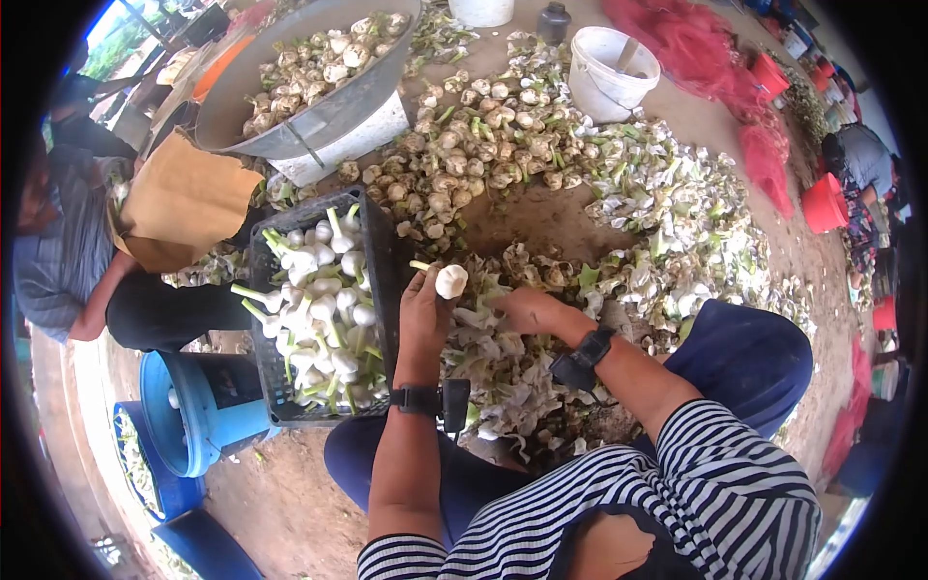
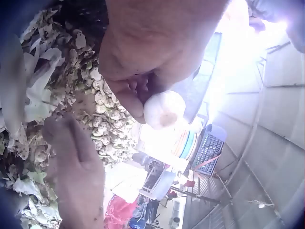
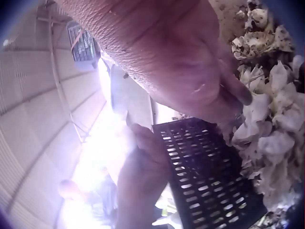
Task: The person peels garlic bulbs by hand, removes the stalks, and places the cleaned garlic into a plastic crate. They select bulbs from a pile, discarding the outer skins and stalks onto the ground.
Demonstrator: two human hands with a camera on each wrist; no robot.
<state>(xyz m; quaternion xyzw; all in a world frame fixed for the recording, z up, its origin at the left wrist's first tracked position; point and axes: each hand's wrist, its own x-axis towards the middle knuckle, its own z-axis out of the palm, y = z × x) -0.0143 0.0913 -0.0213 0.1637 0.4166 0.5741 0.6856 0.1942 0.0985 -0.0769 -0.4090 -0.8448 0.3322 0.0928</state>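
Observation:
My left hand (image 1: 422, 314) grips a white garlic bulb (image 1: 451, 281) by its short green stem, beside the black crate's right wall. In the left wrist view the bulb (image 2: 164, 110) shows round and pale under the curled fingers (image 2: 126, 98). My right hand (image 1: 534, 311) is apart from the bulb, low over a heap of garlic skins (image 1: 498, 372). In the right wrist view its fingers (image 3: 233, 88) hang loosely bent right at the papery skins (image 3: 274, 136). Cleaned bulbs with green stems (image 1: 324, 309) fill the black crate (image 1: 389, 290).
Unpeeled garlic (image 1: 454, 159) lies heaped ahead, with more in a metal basin (image 1: 222, 116). A white bucket (image 1: 604, 92) stands behind the skins. Blue buckets (image 1: 179, 416) are at the left, near a seated person (image 1: 58, 251). Red netting (image 1: 677, 48) lies at the back right.

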